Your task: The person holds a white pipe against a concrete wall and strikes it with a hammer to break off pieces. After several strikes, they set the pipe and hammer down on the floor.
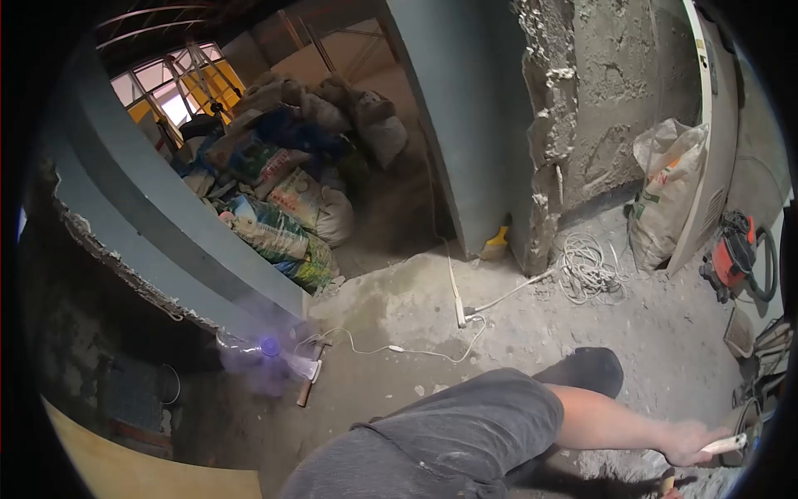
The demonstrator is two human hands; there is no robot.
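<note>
My left arm reaches from a grey sleeve to the lower right, where my left hand (692, 441) is closed around a pale, stick-like handle (726, 444). The far end of that tool is hard to make out. Just below, at the bottom edge, a short piece of wooden handle (667, 481) shows beside fingertips of my right hand (672, 494). Most of this hand lies outside the picture, and its grip is hidden. Rough, broken floor (706, 478) lies beneath both hands. A dark shoe (594, 372) shows beyond my arm.
A power strip (460, 312) and coiled white cable (590, 268) lie on the floor. A wooden-handled tool (309, 384) rests near a violet glow (268, 347). Filled sacks (291, 200) crowd the doorway. At right are another sack (665, 195) and a red vacuum cleaner (730, 264).
</note>
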